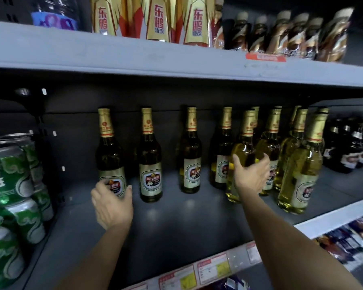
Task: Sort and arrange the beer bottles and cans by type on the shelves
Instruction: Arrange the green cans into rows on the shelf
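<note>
Both forearms reach in from the near edge toward the middle shelf (176, 222). Left hand (111, 204) cups the lower label of the leftmost beer bottle (110, 151), thumb and fingers curled round its base. Right hand (250, 174) is spread wide, thumb on the left and fingers on the right of a pale yellow bottle (242, 155); whether it grips firmly cannot be told.

All bottles stand upright, long axis vertical, gold-foil necks pointing up toward the underside of the upper shelf (176, 59). Four stand spaced apart in a far row: the held one, a second bottle (151, 158) just right of it, a third bottle (192, 151) and a fourth bottle (222, 149). A tight cluster of yellow bottles (298, 164) fills the right part, nearer the front.

Green cans (11, 185) are stacked at the left end, upright. Dark bottles (352, 147) stand at the far right. On the upper shelf sit gold-labelled drink bottles (155, 19) and brown coffee bottles (291, 36). Price tags (214, 268) line the near shelf edge.
</note>
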Motion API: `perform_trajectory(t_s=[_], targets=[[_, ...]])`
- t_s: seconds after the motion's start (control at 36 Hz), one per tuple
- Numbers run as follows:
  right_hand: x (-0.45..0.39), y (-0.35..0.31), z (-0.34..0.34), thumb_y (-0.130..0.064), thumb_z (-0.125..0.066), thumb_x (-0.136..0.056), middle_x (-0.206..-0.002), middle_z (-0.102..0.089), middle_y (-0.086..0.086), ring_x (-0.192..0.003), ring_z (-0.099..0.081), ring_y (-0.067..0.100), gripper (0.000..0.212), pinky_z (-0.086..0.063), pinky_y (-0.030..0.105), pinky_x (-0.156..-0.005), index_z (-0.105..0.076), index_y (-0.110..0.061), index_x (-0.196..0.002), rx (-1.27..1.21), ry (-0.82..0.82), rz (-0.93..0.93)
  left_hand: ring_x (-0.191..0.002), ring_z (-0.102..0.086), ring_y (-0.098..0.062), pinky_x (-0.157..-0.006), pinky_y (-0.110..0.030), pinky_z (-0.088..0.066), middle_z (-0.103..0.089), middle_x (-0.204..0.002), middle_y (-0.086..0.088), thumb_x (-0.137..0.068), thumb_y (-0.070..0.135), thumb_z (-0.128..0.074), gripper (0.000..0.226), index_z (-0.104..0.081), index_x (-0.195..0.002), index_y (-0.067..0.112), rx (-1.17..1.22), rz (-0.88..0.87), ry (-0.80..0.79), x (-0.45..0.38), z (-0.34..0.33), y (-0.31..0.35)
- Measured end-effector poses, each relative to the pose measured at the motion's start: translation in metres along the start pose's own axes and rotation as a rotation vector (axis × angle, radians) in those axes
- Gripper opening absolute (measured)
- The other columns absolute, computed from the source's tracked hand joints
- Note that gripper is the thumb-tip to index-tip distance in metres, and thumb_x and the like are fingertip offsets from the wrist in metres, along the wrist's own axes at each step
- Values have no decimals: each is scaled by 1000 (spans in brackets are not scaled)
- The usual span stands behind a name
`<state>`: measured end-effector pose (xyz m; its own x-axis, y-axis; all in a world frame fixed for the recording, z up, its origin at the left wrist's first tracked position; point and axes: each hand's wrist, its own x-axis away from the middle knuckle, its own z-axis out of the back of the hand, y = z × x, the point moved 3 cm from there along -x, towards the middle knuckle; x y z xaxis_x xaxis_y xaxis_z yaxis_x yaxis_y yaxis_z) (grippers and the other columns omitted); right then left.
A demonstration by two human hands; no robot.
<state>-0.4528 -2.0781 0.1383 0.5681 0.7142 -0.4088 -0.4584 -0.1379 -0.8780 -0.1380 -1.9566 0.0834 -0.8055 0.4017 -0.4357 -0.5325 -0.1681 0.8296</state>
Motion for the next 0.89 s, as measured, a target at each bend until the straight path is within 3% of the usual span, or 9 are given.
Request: perform_trajectory(t_s=[0.08, 0.17, 0.31, 0.47, 0.56, 0.67, 0.72, 0.78, 0.89], targets=[[-1, 9, -8, -40, -76, -79, -148, -38, 17, -136, -37, 36, 96, -32, 46, -108, -19, -8, -150, 42, -182, -32, -116, -45, -39, -84, -54, -44, -49, -119, -21, -79, 22, -77, 55, -47, -122, 5, -7, 6, 2, 2, 2, -5], [0, 12, -10, -32, -76, -81, -147, -39, 17, -133, -39, 38, 92, -34, 47, -106, -20, -9, -150, 78, -181, -33, -118, -45, -38, -85, -54, -44, -48, -121, -20, -80, 22, -76, 54, -48, -124, 6, -42, 30, -4, 3, 8, -9], [20, 2, -7, -38, -79, -75, -137, -43, 17, -127, -42, 39, 86, -39, 52, -97, -33, -8, -142, 119, -152, -29, -117, -46, -33, -83, -49, -46, -48, -120, -15, -83, 20, -72, 46, -50, -122, 8, -89, -44, -42, 12, 14, -1], [80, -30, -10, -44, -83, -68, -128, -49, 14, -123, -47, 36, 82, -42, 48, -93, -40, -6, -127, 14, -223, 18, -100, -55, -20, -77, -37, -49, -51, -110, 1, -81, 31, -74, 40, -53, -113, 19, -38, -209, -275, 35, 12, 17], [115, -52, -17, -44, -83, -66, -125, -50, 13, -121, -47, 35, 80, -43, 46, -90, -41, -7, -123, -12, -277, 79, -105, -57, -19, -84, -33, -49, -54, -115, 0, -76, 37, -78, 57, -53, -124, 18, -9, -242, -469, 50, 6, 20], [161, -83, -27, -50, -83, -65, -123, -51, 8, -120, -48, 29, 78, -43, 41, -88, -41, -10, -119, -9, -381, 160, -128, -47, -22, -102, -39, -44, -47, -142, -2, -70, 39, -81, 95, -30, -148, 22, 28, -206, -616, 58, 5, 19], [183, -97, -33, -50, -83, -63, -120, -52, 5, -118, -49, 27, 77, -44, 41, -89, -42, -13, -117, -33, -423, 171, -126, -49, -21, -100, -37, -44, -49, -141, 0, -75, 37, -76, 91, -24, -149, 27, 100, -172, -610, 58, 11, 19], [203, -107, -40, -52, -83, -62, -117, -52, 3, -117, -50, 25, 77, -45, 41, -89, -41, -15, -114, -40, -468, 178, -121, -53, -23, -96, -37, -46, -53, -137, -1, -85, 43, -63, 73, -26, -146, 28, 126, -98, -525, 53, 23, 15], [234, -119, -52, -54, -83, -61, -121, -51, 2, -121, -48, 25, 79, -45, 40, -90, -39, -16, -113, -2, -520, 206, -115, -57, -28, -90, -36, -45, -58, -131, -6, -95, 40, -51, 58, -29, -146, 21, -17, -62, -439, 36, 49, 0]])
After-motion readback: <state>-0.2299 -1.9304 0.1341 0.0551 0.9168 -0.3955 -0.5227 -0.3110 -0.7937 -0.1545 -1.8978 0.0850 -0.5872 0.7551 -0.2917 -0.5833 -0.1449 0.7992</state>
